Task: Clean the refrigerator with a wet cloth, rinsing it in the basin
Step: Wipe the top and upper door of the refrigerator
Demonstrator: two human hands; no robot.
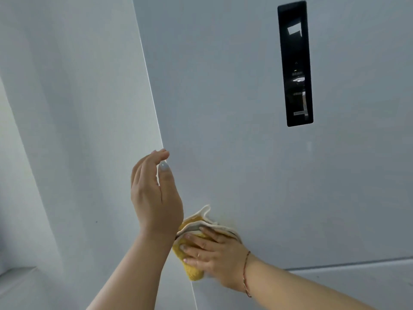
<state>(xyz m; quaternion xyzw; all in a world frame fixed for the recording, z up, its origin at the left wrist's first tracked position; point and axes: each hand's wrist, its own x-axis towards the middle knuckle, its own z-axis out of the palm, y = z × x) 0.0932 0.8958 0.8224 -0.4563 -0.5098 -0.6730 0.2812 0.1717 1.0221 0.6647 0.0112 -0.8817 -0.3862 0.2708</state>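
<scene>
Pressing a crumpled yellow cloth (pixel 192 249) (white-edged) against the smooth grey refrigerator (pixel 234 130), right hand (pixel 214 256) fingers flat; left hand (pixel 154 193) relaxed.

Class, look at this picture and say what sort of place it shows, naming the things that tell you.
Probably a home kitchen, right up against a refrigerator. The clues: its tall pale door with a black control panel set into it, and the yellow cloth that the right hand presses flat to the door.
</scene>
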